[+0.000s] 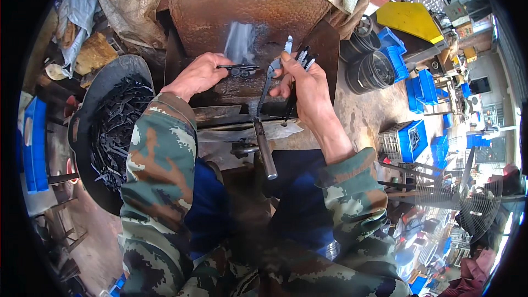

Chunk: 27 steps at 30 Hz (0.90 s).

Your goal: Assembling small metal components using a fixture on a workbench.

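My left hand [202, 74] pinches a small dark metal piece [237, 67] in front of a pale, blurred streak [240, 43] at the middle of a rusty brown machine housing [203, 14]. Across from it, my right hand [309, 83] is closed round several narrow dark metal pieces [306, 58] with notched edges; their ends fan out above the fingers. Beside its thumb stands a curved metal bar [266, 91]. Below, a round metal rod [265, 151] points toward me. The exact kind of the held pieces is too small to make out.
A black tub [82, 137] heaped with thin dark metal pieces [118, 126] stands at my left, beside a blue crate [36, 146]. On the right are black buckets [371, 71], a blue crate [410, 140], a yellow panel [410, 22] and a fan [478, 203].
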Each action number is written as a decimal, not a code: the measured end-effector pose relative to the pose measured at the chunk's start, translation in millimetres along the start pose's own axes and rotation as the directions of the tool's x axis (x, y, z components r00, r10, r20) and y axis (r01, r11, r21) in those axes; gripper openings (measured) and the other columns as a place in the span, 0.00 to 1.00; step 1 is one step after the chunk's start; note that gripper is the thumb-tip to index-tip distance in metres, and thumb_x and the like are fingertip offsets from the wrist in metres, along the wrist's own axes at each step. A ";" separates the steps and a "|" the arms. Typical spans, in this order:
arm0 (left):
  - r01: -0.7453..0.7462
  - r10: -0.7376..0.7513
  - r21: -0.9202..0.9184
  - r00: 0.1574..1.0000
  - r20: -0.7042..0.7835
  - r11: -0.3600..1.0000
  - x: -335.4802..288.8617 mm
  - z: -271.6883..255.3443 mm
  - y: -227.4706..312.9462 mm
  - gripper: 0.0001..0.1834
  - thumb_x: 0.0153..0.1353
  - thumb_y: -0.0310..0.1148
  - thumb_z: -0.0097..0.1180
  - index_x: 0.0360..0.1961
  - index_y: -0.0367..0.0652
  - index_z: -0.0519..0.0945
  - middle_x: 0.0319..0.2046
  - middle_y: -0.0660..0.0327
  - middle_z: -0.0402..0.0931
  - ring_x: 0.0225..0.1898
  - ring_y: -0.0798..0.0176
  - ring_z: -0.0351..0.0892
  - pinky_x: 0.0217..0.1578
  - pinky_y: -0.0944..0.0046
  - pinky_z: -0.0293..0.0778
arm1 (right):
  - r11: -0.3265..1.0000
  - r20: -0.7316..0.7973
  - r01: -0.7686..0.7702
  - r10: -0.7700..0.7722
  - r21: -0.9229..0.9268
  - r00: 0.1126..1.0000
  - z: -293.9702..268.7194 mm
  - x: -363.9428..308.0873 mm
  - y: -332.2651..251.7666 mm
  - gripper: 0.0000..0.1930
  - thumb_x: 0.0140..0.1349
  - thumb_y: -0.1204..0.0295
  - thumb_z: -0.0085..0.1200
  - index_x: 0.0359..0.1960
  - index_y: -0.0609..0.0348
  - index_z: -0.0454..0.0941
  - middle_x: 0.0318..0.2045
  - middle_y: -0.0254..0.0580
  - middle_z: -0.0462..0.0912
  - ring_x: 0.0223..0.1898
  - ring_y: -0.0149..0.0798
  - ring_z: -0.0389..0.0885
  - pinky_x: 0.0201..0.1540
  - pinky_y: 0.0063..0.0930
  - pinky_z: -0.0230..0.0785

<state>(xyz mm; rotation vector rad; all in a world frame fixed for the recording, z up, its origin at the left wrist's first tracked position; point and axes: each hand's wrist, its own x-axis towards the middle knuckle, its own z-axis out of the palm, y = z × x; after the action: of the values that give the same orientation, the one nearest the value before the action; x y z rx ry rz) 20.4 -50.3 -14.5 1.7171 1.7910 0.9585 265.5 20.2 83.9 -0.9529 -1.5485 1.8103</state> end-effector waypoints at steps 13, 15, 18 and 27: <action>0.220 -0.215 0.083 0.974 -0.072 0.972 -4.8 -24.6 42.4 0.18 0.63 0.38 0.55 0.47 0.37 0.83 0.41 0.42 0.82 0.46 0.40 0.80 0.49 0.51 0.73 | 0.918 -0.015 -0.048 0.058 0.395 0.998 -26.4 -15.1 -7.9 0.12 0.71 0.62 0.53 0.40 0.59 0.73 0.29 0.39 0.77 0.21 0.33 0.74 0.33 0.36 0.79; 0.247 -0.240 0.050 0.963 -0.119 0.968 -4.0 -29.2 43.7 0.20 0.64 0.41 0.55 0.47 0.34 0.82 0.35 0.47 0.84 0.40 0.46 0.83 0.46 0.54 0.73 | 0.929 -0.024 -0.023 0.034 0.370 0.999 -23.8 -24.2 -4.6 0.15 0.65 0.61 0.62 0.31 0.61 0.76 0.18 0.33 0.74 0.14 0.27 0.68 0.17 0.24 0.68; 0.316 -0.314 -0.004 0.939 -0.138 0.949 -8.4 -33.9 40.1 0.19 0.65 0.36 0.47 0.46 0.33 0.82 0.33 0.56 0.83 0.35 0.62 0.81 0.43 0.63 0.76 | 0.996 -0.085 0.012 -0.004 0.090 0.996 -11.2 -48.1 -0.6 0.12 0.65 0.64 0.62 0.34 0.61 0.77 0.17 0.32 0.74 0.14 0.25 0.69 0.15 0.21 0.62; 0.461 -0.469 -0.087 0.875 -0.120 0.883 -17.2 -35.7 36.8 0.19 0.64 0.40 0.48 0.43 0.36 0.83 0.28 0.58 0.81 0.32 0.63 0.80 0.38 0.65 0.74 | 0.491 0.589 0.645 -0.289 -0.586 0.755 -18.8 -94.2 46.9 0.23 0.48 0.86 0.54 0.49 0.60 0.78 0.54 0.44 0.80 0.52 0.53 0.80 0.51 0.39 0.77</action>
<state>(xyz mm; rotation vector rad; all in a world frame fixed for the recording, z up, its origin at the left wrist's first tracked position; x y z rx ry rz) 19.4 -74.0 34.1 1.1190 2.1110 0.9160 337.1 -51.9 50.6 -0.3235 -2.6610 0.9151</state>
